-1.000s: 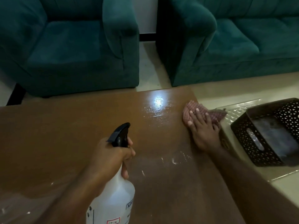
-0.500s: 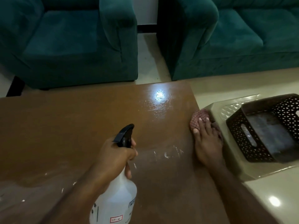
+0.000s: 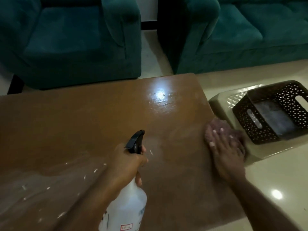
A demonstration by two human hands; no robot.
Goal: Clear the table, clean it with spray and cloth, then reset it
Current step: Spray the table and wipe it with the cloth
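A brown wooden table (image 3: pixel 83 124) fills the middle of the view, wet and shiny in patches. My left hand (image 3: pixel 128 164) grips the neck of a white spray bottle (image 3: pixel 128 207) with a black trigger head, held upright over the table's near middle. My right hand (image 3: pixel 226 152) lies flat, pressing a reddish checked cloth (image 3: pixel 215 127) on the table's right edge. The cloth is mostly hidden under my fingers and blurred.
A dark perforated basket (image 3: pixel 270 112) sits on a beige plastic stool (image 3: pixel 221 104) just right of the table. A teal armchair (image 3: pixel 70 39) and a teal sofa (image 3: pixel 241 35) stand behind the table. Small white specks lie on the table's near left.
My right hand has dragged the cloth toward me along the table's right edge. The spray bottle stays in my left hand, roughly in the same place.
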